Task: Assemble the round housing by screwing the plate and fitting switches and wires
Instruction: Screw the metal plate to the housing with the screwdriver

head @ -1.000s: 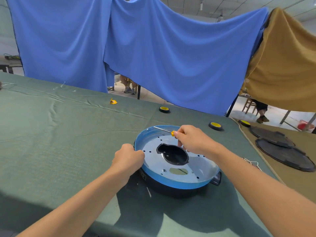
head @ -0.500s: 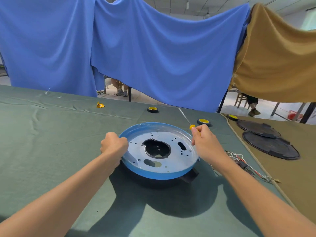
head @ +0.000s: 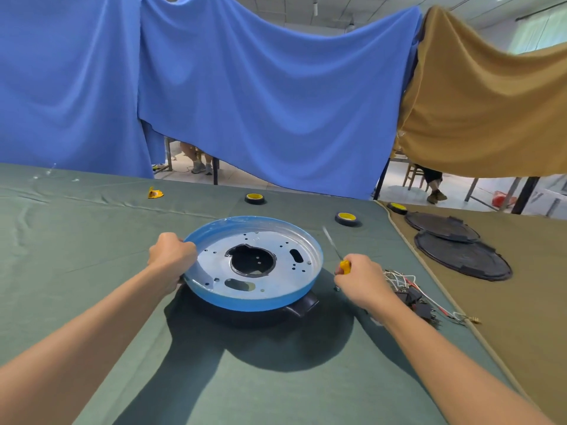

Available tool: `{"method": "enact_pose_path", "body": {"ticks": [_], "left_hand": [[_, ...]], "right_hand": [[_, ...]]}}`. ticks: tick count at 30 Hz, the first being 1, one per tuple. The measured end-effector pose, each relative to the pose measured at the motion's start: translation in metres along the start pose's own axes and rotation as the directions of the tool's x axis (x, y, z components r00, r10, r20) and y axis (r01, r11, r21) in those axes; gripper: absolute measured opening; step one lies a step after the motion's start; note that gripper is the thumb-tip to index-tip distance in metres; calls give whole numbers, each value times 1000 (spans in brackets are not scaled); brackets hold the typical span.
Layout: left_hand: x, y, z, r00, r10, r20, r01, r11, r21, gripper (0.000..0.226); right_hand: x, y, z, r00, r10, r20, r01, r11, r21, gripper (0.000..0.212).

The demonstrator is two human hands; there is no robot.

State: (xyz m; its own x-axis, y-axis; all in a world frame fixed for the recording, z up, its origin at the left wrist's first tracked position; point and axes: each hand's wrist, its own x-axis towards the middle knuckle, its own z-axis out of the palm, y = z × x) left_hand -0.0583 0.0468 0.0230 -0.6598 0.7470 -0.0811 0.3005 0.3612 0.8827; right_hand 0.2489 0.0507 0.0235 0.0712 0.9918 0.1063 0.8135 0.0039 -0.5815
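The round housing (head: 300, 305) sits on the green tabletop (head: 92, 256), with the blue-rimmed metal plate (head: 282, 279) lying on top of it. The left hand (head: 171, 256) has its fingers curled over the housing's left rim, gripping it. The right hand (head: 360, 280), just right of the housing, is closed around a yellow-handled screwdriver (head: 344, 266) whose thin shaft tilts up and away. Further right of the housing, behind that hand, lies a tangle of wires (head: 402, 279) with small black switches (head: 414, 299). Beyond the housing sit two rolls of tape (head: 254, 197) (head: 346, 218). Far to its right are two black round covers (head: 460, 256).
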Motion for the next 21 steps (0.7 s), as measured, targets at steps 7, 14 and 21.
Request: {"method": "enact_pose_path", "body": {"ticks": [7,14,21], "left_hand": [[-39,-10,-11,985,-117,127,152,935,-322,41],[-87,-22,-3,978,-110,178,162,938,-306,45],[-99,-13,7,965,-166,205,234,896,-378,31]], "right_hand": [[12,3,23,995,84,-56,-90,989,-121,8],[6,2,19,994,78,-82,-95,970,-222,12],[5,-18,17,969,168,-181,-136,975,177,12]]}}
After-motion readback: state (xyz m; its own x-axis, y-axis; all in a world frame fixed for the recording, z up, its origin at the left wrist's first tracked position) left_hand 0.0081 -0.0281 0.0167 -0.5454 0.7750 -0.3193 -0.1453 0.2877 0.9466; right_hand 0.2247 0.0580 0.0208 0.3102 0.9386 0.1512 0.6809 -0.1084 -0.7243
